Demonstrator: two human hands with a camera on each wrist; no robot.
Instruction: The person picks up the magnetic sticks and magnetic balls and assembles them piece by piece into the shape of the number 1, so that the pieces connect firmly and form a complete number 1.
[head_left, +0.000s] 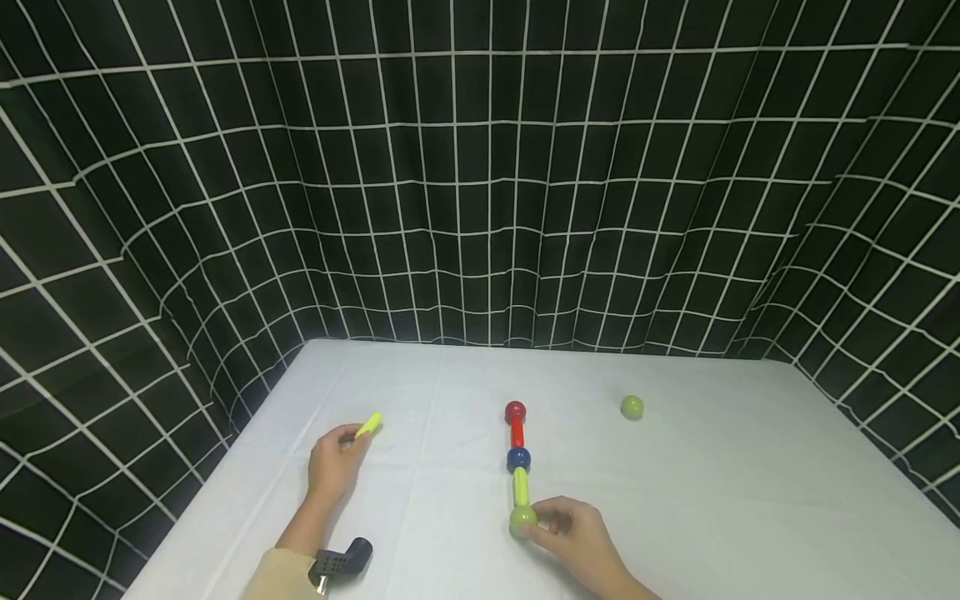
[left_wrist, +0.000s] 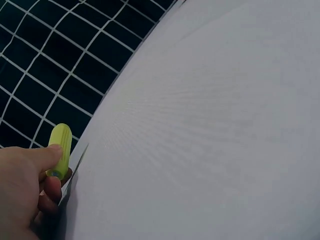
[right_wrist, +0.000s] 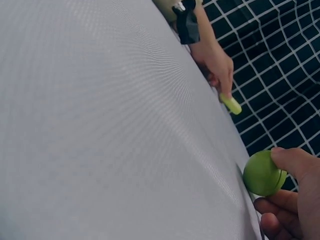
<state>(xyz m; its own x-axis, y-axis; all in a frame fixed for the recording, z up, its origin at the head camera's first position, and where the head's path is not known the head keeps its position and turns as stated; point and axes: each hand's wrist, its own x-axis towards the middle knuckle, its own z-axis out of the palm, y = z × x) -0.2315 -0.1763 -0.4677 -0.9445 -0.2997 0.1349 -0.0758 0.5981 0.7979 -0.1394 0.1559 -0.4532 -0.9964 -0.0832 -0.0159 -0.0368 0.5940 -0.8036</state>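
Note:
My left hand (head_left: 335, 467) pinches a yellow-green rod (left_wrist: 60, 150) between thumb and fingers, over the left part of the table. With thumb and fingertips my right hand (head_left: 581, 537) grips a green ball (right_wrist: 262, 173) at the near end of a straight chain. From that ball the chain runs away from me: a yellow-green rod (head_left: 521, 487), a blue ball (head_left: 518, 458), a red rod (head_left: 517, 432) and a red ball (head_left: 515, 411) at the far end. The right wrist view shows the gripped green ball close up, the rest of the chain hidden.
Another green ball (head_left: 632, 407) lies alone at the back right of the white-covered table (head_left: 735, 467). A black curtain with a white grid (head_left: 480, 183) hangs around the back and sides. A black device (head_left: 341, 558) is strapped to the left wrist.

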